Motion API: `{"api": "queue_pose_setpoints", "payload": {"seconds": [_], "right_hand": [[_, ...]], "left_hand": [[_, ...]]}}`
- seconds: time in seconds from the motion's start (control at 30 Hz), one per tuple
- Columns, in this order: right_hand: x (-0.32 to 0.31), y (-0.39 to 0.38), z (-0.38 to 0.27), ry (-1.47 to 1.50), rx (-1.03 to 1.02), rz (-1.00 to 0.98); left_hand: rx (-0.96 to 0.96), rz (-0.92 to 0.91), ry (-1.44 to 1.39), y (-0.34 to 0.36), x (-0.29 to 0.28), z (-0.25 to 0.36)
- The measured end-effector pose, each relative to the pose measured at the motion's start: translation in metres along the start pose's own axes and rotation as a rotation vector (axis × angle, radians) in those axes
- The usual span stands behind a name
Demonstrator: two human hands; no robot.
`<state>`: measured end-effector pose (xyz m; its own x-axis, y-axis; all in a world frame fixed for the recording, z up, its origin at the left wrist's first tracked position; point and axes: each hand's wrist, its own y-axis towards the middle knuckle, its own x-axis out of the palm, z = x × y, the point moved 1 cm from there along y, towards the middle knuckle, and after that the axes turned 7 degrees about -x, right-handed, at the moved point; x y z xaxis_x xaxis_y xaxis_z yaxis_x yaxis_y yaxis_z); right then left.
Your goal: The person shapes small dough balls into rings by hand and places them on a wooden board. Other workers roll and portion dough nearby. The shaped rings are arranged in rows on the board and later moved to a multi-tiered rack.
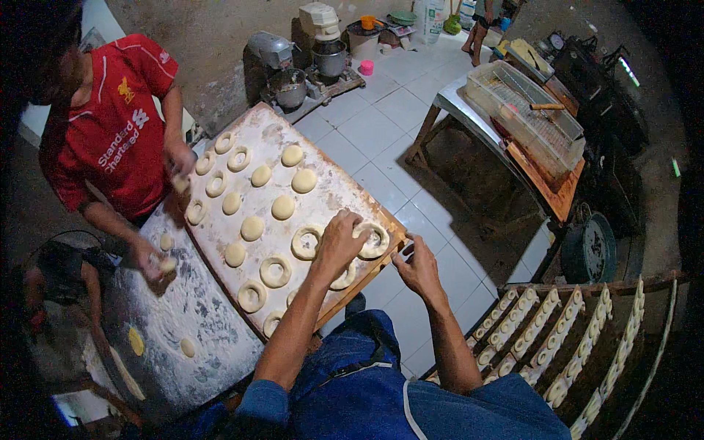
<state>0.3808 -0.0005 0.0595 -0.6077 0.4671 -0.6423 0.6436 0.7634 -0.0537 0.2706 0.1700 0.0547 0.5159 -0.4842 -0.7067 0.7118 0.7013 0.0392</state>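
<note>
A flour-dusted board (282,150) carries several pale dough discs (282,207) and dough rings (276,272). Near its right corner, my left hand (339,238) has curled fingers on a large dough ring (376,246). My right hand (416,268) is at the board's wooden edge just right of that ring, its thumb and fingers apart. Beside the board on the left, a floured metal table (180,308) bears a few more dough pieces. A co-worker in a red shirt (117,147) leans there, with small dough pieces in their hands.
Another person (62,271) is at lower left. At right are a side table (458,99) with a clear bin (524,110), a round dark pan (587,249) and racked strips of dough rings (565,330). Stand mixers (286,81) and a person's legs (478,37) are behind.
</note>
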Motion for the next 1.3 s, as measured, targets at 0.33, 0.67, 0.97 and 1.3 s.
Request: {"api": "queue_pose_setpoints", "payload": {"seconds": [0.33, 0.67, 0.97, 1.3], "right_hand": [[0.016, 0.017, -0.020, 0.014, -0.196, 0.027], [0.067, -0.070, -0.073, 0.563, -0.092, -0.454], [0.181, -0.122, -0.186, 0.373, -0.438, -0.897], [0.368, -0.185, -0.266, 0.656, -0.301, -1.040]], "left_hand": [[-0.061, 0.174, -0.044, -0.062, -0.054, 0.016], [-0.813, 1.113, 0.235, -0.349, -0.238, -0.268], [-1.023, 0.418, 0.156, -0.394, -0.288, -0.283], [-0.597, 0.539, -0.740, -0.407, -0.261, -0.258]]}}
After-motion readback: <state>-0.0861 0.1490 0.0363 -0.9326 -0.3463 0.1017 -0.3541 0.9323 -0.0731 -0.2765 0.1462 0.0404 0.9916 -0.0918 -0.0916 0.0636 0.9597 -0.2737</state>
